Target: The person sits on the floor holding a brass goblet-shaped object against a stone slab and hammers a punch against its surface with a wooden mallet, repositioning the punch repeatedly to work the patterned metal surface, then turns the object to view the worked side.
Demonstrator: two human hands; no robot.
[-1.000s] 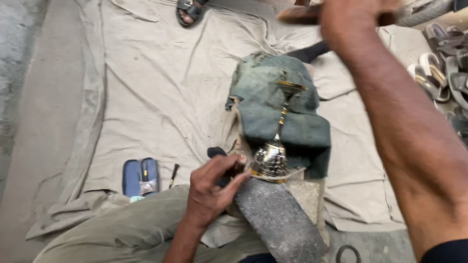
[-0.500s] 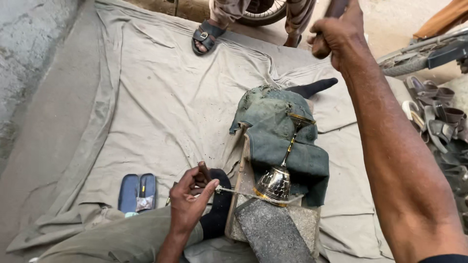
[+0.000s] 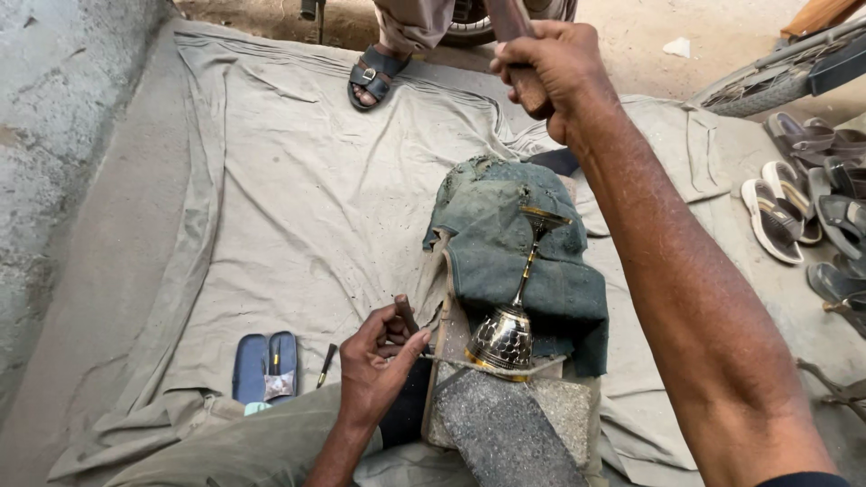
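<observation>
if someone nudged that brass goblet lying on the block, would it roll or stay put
The goblet probably rolls: it lies on its side with a rounded bowl and thin stem. It looks like stiff, embossed metal, likely dentable. The green cloth under its foot may slow it.

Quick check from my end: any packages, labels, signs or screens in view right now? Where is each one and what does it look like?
No signs, labels or screens show.
Blue case: the nearest thing to a package, lying open on the grey cloth left of the left hand; two oblong dark blue halves, with small tools inside.
Right hand: raised, gripping a wooden handle, no marking visible.
</observation>
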